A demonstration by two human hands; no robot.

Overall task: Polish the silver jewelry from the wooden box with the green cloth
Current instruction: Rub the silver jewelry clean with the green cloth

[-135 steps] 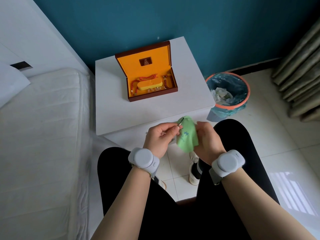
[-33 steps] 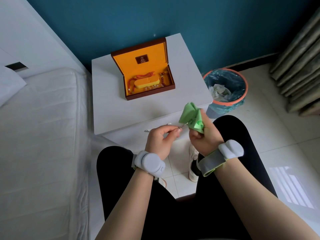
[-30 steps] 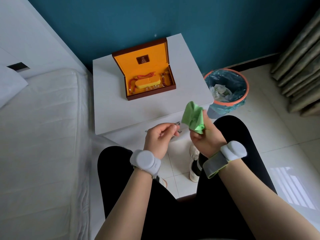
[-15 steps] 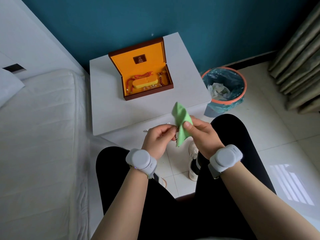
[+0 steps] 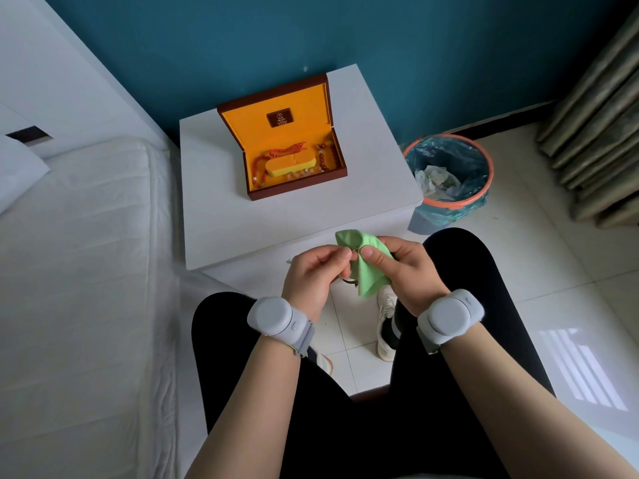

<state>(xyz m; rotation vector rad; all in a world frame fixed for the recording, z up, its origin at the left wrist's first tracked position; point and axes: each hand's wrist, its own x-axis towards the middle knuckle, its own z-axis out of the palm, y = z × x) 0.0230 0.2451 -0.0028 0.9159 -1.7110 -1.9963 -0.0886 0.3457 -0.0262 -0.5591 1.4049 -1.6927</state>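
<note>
Crumpled green polishing cloth point(image 5: 366, 267): lowered since earlier, long axis now vertical at frame centre, pinched by right hand point(image 5: 406, 271). Left hand point(image 5: 313, 274) pinches small silver jewelry piece point(image 5: 353, 251); orientation indiscernible.

The wooden box point(image 5: 281, 141) is dark reddish brown outside and bright orange-yellow inside, with a small brown label on its raised lid; it sits on a plain white nightstand point(image 5: 297, 216). In the box lie red-orange beads point(image 5: 260, 167) around a yellow insert (a few pale beads run along its near edge). The cloth point(image 5: 368, 267), near the nightstand's front edge, is light green. The wall behind the nightstand is deep teal. Right of the nightstand, the bin point(image 5: 449, 181) has an orange rim and a blue liner. The wrist devices point(image 5: 446, 316) are pale grey, the trousers black.
</note>
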